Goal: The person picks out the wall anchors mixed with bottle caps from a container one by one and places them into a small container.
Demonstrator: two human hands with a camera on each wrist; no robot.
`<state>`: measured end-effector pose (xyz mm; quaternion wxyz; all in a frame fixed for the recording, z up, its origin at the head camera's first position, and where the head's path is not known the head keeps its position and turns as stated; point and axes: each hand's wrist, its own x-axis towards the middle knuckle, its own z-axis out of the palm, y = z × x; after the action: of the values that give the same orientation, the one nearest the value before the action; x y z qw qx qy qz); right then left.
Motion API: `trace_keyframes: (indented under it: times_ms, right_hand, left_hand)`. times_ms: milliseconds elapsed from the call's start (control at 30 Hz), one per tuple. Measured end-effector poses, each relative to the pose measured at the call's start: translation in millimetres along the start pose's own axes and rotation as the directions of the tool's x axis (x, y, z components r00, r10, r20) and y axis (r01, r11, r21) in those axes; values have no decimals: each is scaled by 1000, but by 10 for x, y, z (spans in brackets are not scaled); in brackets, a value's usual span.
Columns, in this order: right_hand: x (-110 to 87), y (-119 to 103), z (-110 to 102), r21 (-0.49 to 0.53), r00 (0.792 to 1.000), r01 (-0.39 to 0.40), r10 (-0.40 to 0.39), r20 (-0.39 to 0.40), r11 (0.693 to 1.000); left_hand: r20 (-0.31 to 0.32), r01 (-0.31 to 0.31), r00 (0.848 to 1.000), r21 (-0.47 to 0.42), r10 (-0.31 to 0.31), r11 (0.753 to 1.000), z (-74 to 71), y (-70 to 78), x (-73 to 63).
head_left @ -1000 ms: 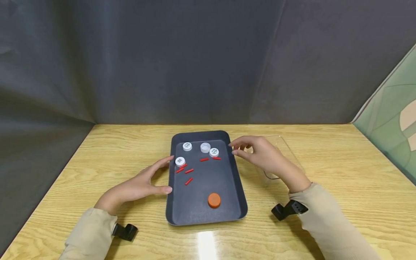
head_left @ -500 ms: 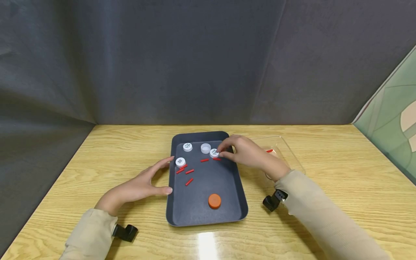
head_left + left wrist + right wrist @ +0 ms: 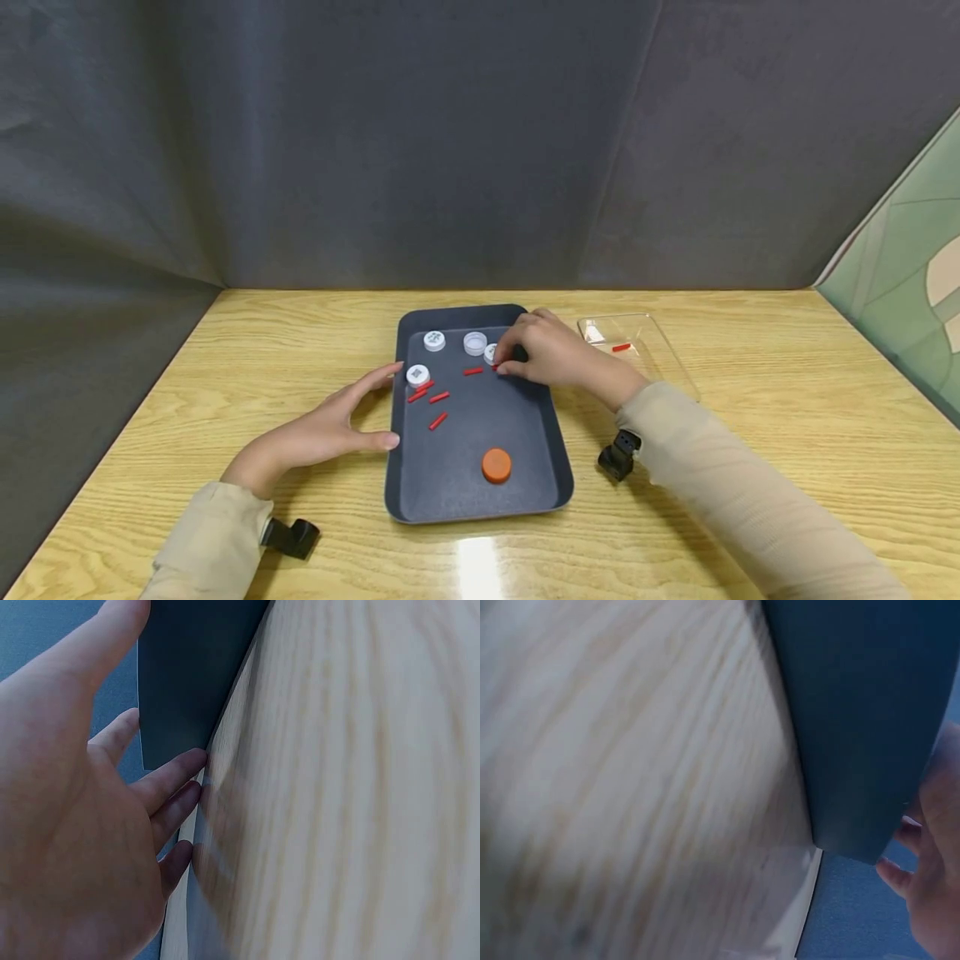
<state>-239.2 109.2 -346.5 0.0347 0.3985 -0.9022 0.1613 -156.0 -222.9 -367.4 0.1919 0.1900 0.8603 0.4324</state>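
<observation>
A dark grey tray point(image 3: 517, 433) lies on the table with small red sticks, white caps and an orange cap point(image 3: 497, 465) in it. My right hand point(image 3: 543, 350) reaches over the tray's right rim. Its thumb and index finger pinch a short red stick point(image 3: 495, 367) beside a partly covered white cap point(image 3: 491, 354). In the right wrist view the tray wall hides those fingertips. My left hand point(image 3: 322, 429) rests at the tray's left rim, thumb and fingers spread. In the left wrist view its fingers point(image 3: 176, 776) lie against the tray's outer wall point(image 3: 187, 682).
Right of the tray stands a clear plastic box point(image 3: 663, 350) with one red stick point(image 3: 621, 347) in it. Inside the tray, an upturned white cap point(image 3: 475, 342) sits near the far end, and several red sticks point(image 3: 438, 397) lie toward the left. A dark curtain point(image 3: 450, 150) backs the table.
My right hand has moved left from above the clear box into the tray, down to the red stick by the white cap. A red stick now shows in the box. My left hand stays put.
</observation>
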Motion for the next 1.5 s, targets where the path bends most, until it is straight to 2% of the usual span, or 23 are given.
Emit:
trace_keyframes:
  times_ms: [200,433,867,1000,1267,1400,1500]
  right_hand:
    - [25,37,26,-22,1000,-16,16,23,1000]
    - [67,43,30,48,990,-103,98,97,993]
    - [86,57,46,91,992,-87,78,103,992]
    - [70,69,19,145,994,-100,91,65,984]
    - [18,28,-109,181,995,-53,68,-78,982]
    - [-39,-20,-194,220,988,-73,100,-115,973]
    - [-96,-51,-238,241,984,-106,136,-114,965]
  left_hand:
    - [2,-6,1000,-2,6,1000,0,2,-6]
    - [4,-6,1000,-12,6,1000,1,26,-11]
    - [-1,-14,1000,-11,14,1000,6,-1,-6]
    - [0,-16,1000,-8,16,1000,7,-11,0]
    - [2,-10,1000,-9,10,1000,8,-12,1]
    - [3,-4,1000,-4,4,1000,8,-14,8]
    - [6,0,1000,-4,0,1000,3,-16,10]
